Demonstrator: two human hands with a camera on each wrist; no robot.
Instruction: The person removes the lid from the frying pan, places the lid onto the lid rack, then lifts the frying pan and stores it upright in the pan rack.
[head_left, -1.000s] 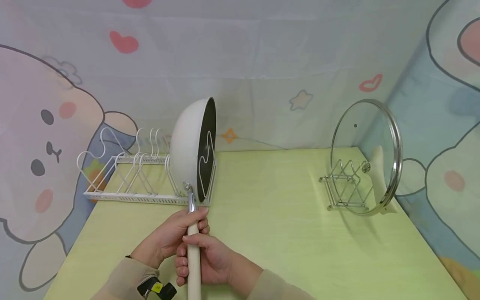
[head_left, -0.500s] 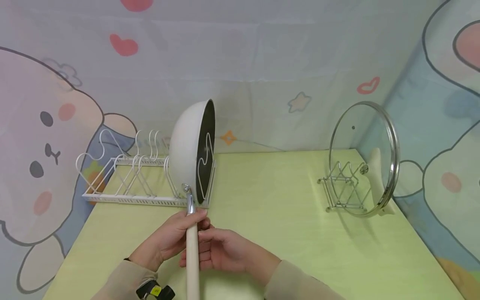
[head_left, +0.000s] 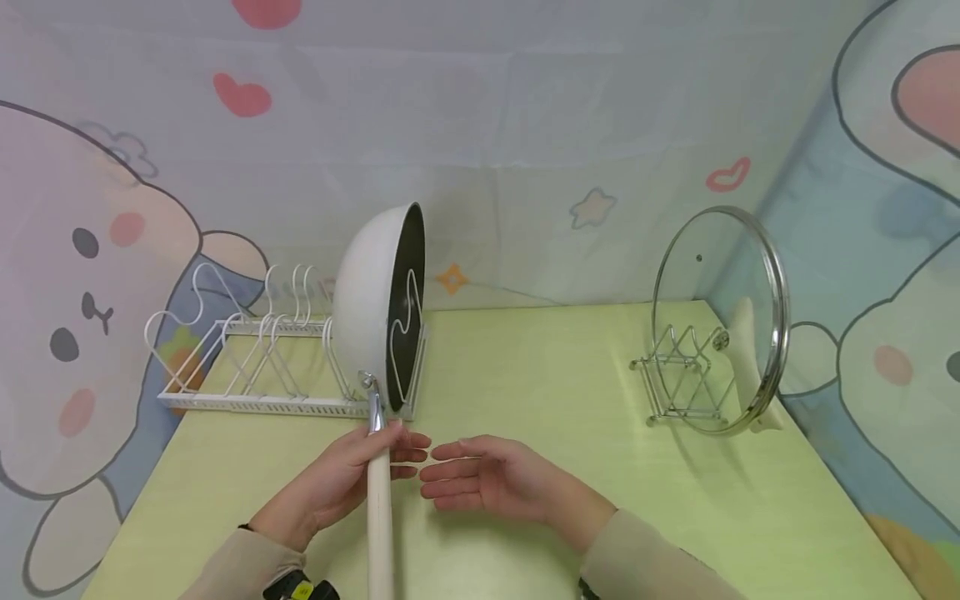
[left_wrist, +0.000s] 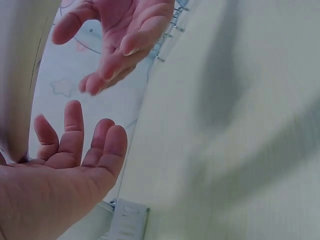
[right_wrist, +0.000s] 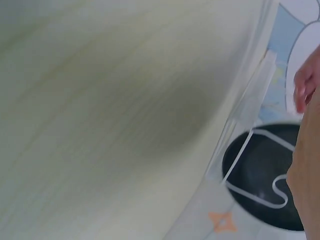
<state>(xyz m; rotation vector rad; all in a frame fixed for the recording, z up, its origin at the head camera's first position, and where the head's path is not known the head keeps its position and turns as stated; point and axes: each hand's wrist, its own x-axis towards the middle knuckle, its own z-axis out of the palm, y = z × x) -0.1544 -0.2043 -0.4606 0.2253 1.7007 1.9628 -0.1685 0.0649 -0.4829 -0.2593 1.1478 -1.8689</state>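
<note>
A white pan (head_left: 367, 292) with a dark inside stands on its edge in the right end of a white wire rack (head_left: 247, 404). Its long cream handle (head_left: 380, 525) points toward me. My left hand (head_left: 337, 479) is at the upper part of that handle, thumb by its top and fingers loosely extended beyond it. The left wrist view shows those fingers (left_wrist: 72, 130) spread, not wrapped round the handle. Just to the right, my right hand (head_left: 513, 483) hovers over the table with fingers extended, holding nothing. The right wrist view shows the pan's black inside (right_wrist: 262, 175).
At the right, a glass lid (head_left: 772, 317) with a steel rim stands upright in a small metal wire rack (head_left: 686, 412). Rack and lid are on a light green table (head_left: 540, 375). A patterned cloth backdrop (head_left: 540, 108) encloses the back and sides.
My right hand has let go of the handle and moved right, its fingers straightening. My left hand's fingers have loosened from the handle. The pan stays in the rack.
</note>
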